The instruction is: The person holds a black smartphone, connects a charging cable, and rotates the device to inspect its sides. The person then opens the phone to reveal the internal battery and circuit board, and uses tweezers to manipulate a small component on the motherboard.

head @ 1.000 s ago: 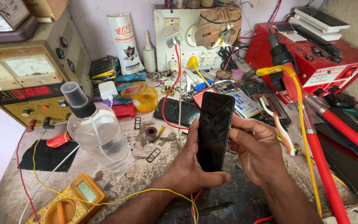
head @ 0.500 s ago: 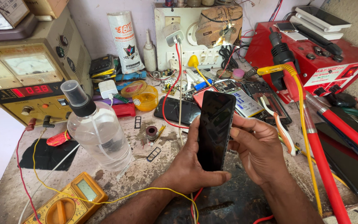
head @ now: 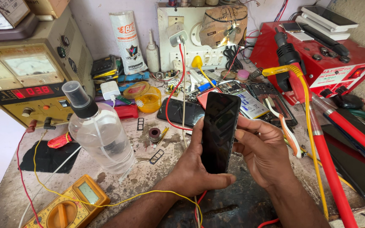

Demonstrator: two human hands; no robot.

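A slim black glass-fronted smartphone (head: pixel 219 131) stands nearly upright above a cluttered, stained repair surface (head: pixel 161 169), its long axis running from the person's wrists up toward the back wall, the top end tipped slightly right and its dark screen facing the camera. The left hand (head: pixel 193 169) cradles the phone from the left, fingers behind it and thumb curled under the bottom edge; the right hand (head: pixel 265 152) closes on its right edge, fingertips pressed along the side. The phone sits between the two hands, clear of the surface. To the left stand a clear plastic spray bottle with a black nozzle (head: pixel 100 133) and a yellow handheld multimeter (head: pixel 70 204), its yellow lead trailing across the surface. A second dark phone (head: pixel 180 113) lies flat just behind. A red metal bench unit (head: pixel 317 59) sits at right.
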